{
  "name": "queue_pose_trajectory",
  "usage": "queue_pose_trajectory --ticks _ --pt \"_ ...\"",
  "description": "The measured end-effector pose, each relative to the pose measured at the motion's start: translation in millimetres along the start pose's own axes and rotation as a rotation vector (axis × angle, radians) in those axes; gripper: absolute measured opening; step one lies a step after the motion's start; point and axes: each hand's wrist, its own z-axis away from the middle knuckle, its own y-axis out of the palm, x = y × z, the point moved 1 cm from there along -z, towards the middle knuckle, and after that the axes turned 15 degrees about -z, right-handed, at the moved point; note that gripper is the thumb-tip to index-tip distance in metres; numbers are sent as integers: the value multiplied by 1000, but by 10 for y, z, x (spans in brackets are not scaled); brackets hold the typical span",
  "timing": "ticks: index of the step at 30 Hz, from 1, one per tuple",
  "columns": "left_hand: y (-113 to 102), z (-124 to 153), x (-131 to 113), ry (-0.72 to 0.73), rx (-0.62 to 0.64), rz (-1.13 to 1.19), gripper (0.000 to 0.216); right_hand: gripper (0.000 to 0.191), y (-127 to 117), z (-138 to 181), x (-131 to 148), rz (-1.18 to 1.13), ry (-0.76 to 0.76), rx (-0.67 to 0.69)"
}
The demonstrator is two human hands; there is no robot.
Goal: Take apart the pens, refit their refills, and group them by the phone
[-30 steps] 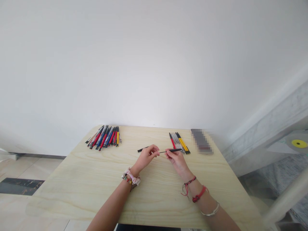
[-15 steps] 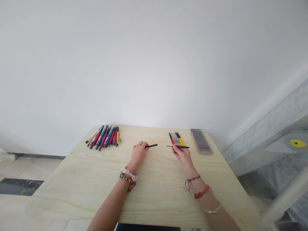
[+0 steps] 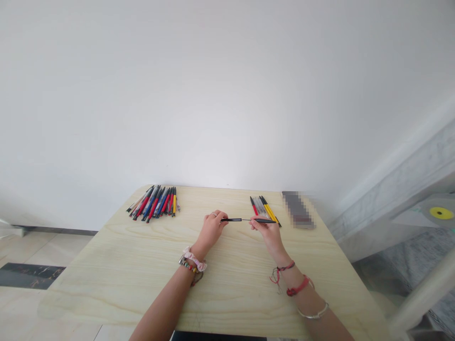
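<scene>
Above the middle of the table, my left hand (image 3: pixel 212 228) is closed around a black pen barrel (image 3: pixel 232 219) that points right. My right hand (image 3: pixel 267 233) pinches a dark pen part (image 3: pixel 265 220), its thin refill (image 3: pixel 246 219) pointing left. The refill's tip lies in line with the barrel's end, at or just by its opening; whether it has entered I cannot tell. Behind my right hand lie a red pen (image 3: pixel 253 205), clear pens (image 3: pixel 261 207) and yellow pens (image 3: pixel 269 208), side by side.
A bunch of mixed red, blue, yellow and clear pens (image 3: pixel 152 203) lies at the table's back left. At the back right is a blurred-out dark rectangular object (image 3: pixel 297 208). The wooden table (image 3: pixel 227 274) meets a white wall (image 3: pixel 227 104).
My left hand has moved right with the barrel, bringing it up to the refill's tip. My right hand has shifted only slightly, and the gap between the two parts has closed.
</scene>
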Motion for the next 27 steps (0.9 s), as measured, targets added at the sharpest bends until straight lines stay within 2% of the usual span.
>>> queue_pose_trajectory --ticks 5,11,16,19,22,24,27 --pt "-3 19 -65 87 53 4 8 21 43 20 -47 113 28 55" --pt "31 14 -85 145 99 112 8 26 34 9 -79 194 32 56" --pt "29 17 -94 171 103 179 9 28 6 9 -82 216 83 196" --pt "24 20 -94 178 95 214 8 37 -23 -4 -51 199 81 270" --pt "15 18 -71 160 71 210 7 47 -77 -33 30 180 9 266" --pt "3 14 -49 140 47 185 7 41 -124 -53 89 193 -61 231" --pt "-16 5 -20 121 18 150 7 21 -173 -68 136 284 -155 228"
